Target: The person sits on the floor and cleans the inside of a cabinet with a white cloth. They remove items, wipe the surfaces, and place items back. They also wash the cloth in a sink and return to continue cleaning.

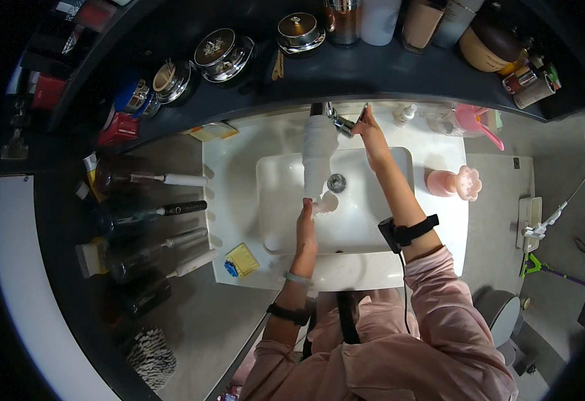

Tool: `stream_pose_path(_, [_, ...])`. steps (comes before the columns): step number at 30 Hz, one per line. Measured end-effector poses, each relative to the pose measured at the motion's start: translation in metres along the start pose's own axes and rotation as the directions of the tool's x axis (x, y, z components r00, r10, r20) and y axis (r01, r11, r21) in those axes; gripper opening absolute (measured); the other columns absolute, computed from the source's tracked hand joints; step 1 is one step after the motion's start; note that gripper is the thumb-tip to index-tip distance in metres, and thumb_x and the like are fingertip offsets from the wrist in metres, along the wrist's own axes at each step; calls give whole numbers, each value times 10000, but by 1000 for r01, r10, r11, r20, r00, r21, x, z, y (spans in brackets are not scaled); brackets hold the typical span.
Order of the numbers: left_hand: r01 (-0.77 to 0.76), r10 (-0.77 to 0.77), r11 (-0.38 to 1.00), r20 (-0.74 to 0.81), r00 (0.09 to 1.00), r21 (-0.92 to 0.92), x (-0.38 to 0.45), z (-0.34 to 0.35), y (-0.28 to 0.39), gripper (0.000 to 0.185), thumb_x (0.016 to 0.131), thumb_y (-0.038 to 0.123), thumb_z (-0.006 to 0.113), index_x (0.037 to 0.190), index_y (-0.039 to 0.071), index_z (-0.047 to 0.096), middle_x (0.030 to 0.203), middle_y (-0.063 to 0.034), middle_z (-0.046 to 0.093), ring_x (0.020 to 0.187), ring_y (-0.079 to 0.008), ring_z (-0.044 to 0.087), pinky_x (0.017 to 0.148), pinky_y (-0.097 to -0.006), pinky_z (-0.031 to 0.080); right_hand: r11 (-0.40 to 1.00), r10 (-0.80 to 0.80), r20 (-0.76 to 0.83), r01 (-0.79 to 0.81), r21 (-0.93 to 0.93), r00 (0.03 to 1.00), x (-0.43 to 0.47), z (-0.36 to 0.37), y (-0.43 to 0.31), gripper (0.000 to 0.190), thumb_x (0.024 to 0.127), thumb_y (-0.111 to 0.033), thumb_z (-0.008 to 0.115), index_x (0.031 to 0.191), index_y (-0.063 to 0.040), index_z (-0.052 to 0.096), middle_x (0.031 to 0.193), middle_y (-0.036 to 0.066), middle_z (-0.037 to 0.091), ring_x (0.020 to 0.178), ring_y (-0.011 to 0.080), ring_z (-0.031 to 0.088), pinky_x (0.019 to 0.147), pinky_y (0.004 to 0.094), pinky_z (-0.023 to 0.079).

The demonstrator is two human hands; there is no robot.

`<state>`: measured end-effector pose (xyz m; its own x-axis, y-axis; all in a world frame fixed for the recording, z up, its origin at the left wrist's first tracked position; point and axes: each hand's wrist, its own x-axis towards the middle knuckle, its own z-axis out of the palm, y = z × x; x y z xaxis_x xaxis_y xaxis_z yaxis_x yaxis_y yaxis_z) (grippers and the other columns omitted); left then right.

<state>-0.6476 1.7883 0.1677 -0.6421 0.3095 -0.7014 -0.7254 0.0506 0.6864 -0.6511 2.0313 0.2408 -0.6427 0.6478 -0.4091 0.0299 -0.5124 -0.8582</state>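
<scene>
My right hand [370, 131] is at the chrome faucet [341, 123] behind the sink, its fingers on the lever. A ribbed white sleeve or hose [318, 150] reaches from the faucet out over the white sink basin [282, 210]. By its near end is my left hand [306, 225], seen edge-on; whether it holds anything is hidden. Just right of that hand a small pale cup-like thing [327, 202] shows, perhaps held, against the basin. The round metal drain [336, 183] lies to the right of the sleeve.
Cosmetic jars [222, 55] and bottles line the dark shelf above the sink. A pink dispenser [442, 183] and a pink-handled cup [472, 120] stand at the right. Electric toothbrushes [184, 208] jut in from the left. A yellow sponge [242, 260] lies on the counter's near left corner.
</scene>
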Motion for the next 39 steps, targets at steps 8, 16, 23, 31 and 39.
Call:
stream_pose_path(8, [-35,64,929,68,996,-369,-53,8,34,397,905,410,439,1052,42,470,896,-87,580,913,-221,558,904,-392,376,989,148,144,-143,-42,978,-68,-20,90,567,859,-379,443,1330,-76,353,1357,133,355,1254,227,292,1018,354,199])
stream_pose_path(16, [-458,486,683,114,866,569,-66,32,40,334,882,244,471,1107,-3,453,1094,-153,448,989,-274,444,870,-369,373,355,473,570,-738,574,671,-113,21,104,397,911,-366,404,1161,-75,503,1154,109,523,1100,265,475,930,400,378])
stream_pose_path(23, [-552,562,-56,483,671,832,-91,52,39,229,772,19,523,992,-38,488,1048,-194,459,944,-322,485,735,-384,425,449,556,350,-627,636,754,-118,27,77,334,894,-259,426,1147,-58,508,1094,118,532,982,264,515,913,387,412])
stream_pose_path(31, [-540,685,18,383,620,841,-84,48,36,240,779,10,495,1017,9,528,1027,-146,497,942,-336,475,789,-390,428,562,500,422,-654,506,756,-127,19,92,196,891,-183,476,1048,-74,516,972,76,556,908,204,534,828,340,449])
stream_pose_path(39, [-628,462,166,503,730,760,-111,29,29,318,816,60,516,1135,63,515,1258,-177,437,1092,-343,467,909,-379,411,655,480,273,-548,521,834,-100,4,108,108,905,-163,458,974,-102,515,657,-12,428,513,80,405,429,183,363])
